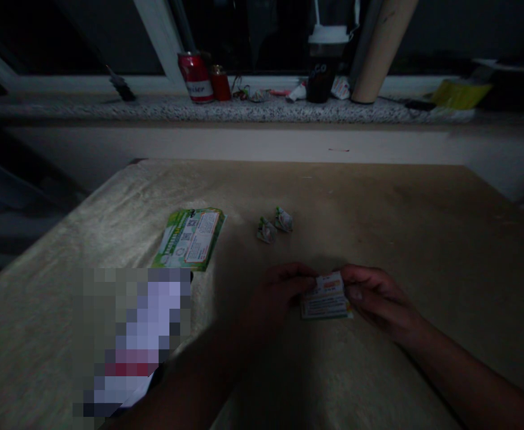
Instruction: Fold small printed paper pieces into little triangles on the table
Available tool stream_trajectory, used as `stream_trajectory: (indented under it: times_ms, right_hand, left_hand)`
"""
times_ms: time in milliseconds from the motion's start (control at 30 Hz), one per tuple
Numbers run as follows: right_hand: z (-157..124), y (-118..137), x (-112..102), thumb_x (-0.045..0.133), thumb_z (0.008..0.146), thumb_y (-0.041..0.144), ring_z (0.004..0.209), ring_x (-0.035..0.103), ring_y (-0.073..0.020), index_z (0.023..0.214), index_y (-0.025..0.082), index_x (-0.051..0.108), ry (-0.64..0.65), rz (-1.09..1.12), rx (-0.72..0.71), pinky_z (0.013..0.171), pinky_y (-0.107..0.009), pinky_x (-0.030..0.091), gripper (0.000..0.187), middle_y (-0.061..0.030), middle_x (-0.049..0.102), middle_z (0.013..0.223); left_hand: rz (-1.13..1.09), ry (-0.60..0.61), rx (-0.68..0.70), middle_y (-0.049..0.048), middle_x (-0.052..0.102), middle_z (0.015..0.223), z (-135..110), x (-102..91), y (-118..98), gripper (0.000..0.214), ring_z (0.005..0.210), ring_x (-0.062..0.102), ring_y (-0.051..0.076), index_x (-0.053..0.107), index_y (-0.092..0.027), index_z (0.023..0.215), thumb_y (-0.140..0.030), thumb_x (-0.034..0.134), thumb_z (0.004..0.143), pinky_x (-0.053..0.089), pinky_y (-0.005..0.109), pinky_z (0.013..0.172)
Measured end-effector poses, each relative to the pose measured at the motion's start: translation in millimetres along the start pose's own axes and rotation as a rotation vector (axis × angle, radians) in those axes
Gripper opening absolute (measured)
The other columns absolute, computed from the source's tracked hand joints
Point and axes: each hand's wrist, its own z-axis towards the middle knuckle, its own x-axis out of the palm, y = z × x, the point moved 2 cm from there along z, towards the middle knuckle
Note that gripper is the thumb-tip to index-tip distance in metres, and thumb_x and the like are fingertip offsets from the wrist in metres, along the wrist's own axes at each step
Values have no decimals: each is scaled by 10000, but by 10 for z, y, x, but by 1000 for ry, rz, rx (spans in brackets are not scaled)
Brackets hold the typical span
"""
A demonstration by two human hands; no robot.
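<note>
A small printed paper packet (325, 301), pale with lines of text and a green-and-yellow lower edge, is held flat just above the table. My left hand (286, 289) is closed on its left side, with the fingers along the top left corner. At the right side, the thumb and fingers of my right hand (378, 298) pinch it. Beyond the hands lie two small crumpled, folded wrappers, one at the left (266, 230) and one slightly farther back (284, 220). To the left rests a larger green printed packet (190, 239).
A blurred-out bright object (149, 334) lies beside my left forearm. On the stone windowsill (253, 112) behind the cloth-covered table (423, 239) stand a red can (196, 77), an orange lighter-like container (220, 83), a black cup (322, 74) and a cardboard tube (380, 54).
</note>
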Motion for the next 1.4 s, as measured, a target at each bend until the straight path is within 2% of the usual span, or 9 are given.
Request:
stream_trajectory:
  times_ms: [133, 367, 500, 600, 733, 967, 1100, 1200, 1400]
  right_hand:
    - [3, 52, 44, 771, 903, 418, 723, 730, -173, 985, 233, 821, -49, -72, -55, 680, -259, 582, 209, -39, 780, 808]
    - [-2, 52, 48, 783, 867, 251, 711, 738, -161, 990, 246, 802, -301, -394, -236, 654, -232, 595, 125, -20, 787, 796]
    - [5, 79, 29, 750, 856, 243, 650, 730, -170, 912, 220, 803, -358, -519, -273, 609, -255, 589, 80, -30, 788, 757]
    - [10, 89, 20, 752, 842, 249, 629, 728, -172, 881, 217, 805, -401, -535, -266, 595, -263, 587, 73, -27, 782, 731]
    - [9, 83, 27, 772, 842, 286, 627, 723, -175, 847, 216, 807, -430, -499, -247, 588, -267, 589, 79, -34, 782, 728]
    - [16, 74, 38, 791, 855, 367, 586, 700, -166, 777, 216, 789, -462, -387, -184, 536, -253, 584, 170, -28, 759, 682]
    - [25, 74, 42, 807, 843, 393, 548, 688, -165, 725, 213, 756, -475, -310, -168, 493, -245, 573, 222, -14, 726, 626]
    - [30, 59, 49, 805, 851, 389, 568, 712, -175, 742, 215, 758, -446, -255, -144, 524, -258, 597, 210, -13, 741, 633]
    - [33, 59, 82, 768, 877, 314, 621, 752, -189, 682, 207, 715, -329, -363, -162, 590, -280, 633, 229, -31, 806, 738]
  left_hand:
    - [16, -36, 1, -23, 620, 663, -4, -3, -21, 138, 623, 563, 132, 709, -181, 735, -268, 752, 636, 431, 261, 605]
    - [62, -54, 30, -27, 635, 637, 0, 9, -42, 124, 600, 572, 132, 705, -182, 701, -261, 763, 625, 453, 254, 590]
    - [186, -92, 135, -8, 685, 686, -13, -8, -60, 149, 668, 618, 161, 735, -196, 733, -344, 747, 734, 477, 274, 645]
    - [243, -101, 201, 31, 752, 775, -37, -13, -78, 288, 761, 675, 202, 780, -197, 815, -446, 643, 858, 517, 311, 714]
    - [273, -39, 255, 62, 781, 819, -44, -22, -74, 426, 775, 710, 226, 790, -191, 859, -508, 518, 939, 545, 339, 725]
    - [300, 17, 311, 79, 786, 863, -64, -82, -48, 492, 771, 711, 215, 791, -196, 989, -544, 444, 987, 547, 335, 716]
    - [302, 35, 309, 76, 759, 831, -66, -71, -58, 528, 722, 679, 206, 782, -186, 1009, -661, 607, 860, 535, 325, 671]
    - [261, -9, 251, 77, 755, 831, -48, -35, -55, 509, 717, 671, 196, 764, -154, 934, -626, 770, 742, 535, 313, 663]
    - [196, -64, 159, 53, 744, 739, -13, -27, -66, 438, 627, 667, 169, 760, -138, 855, -571, 765, 791, 515, 279, 604]
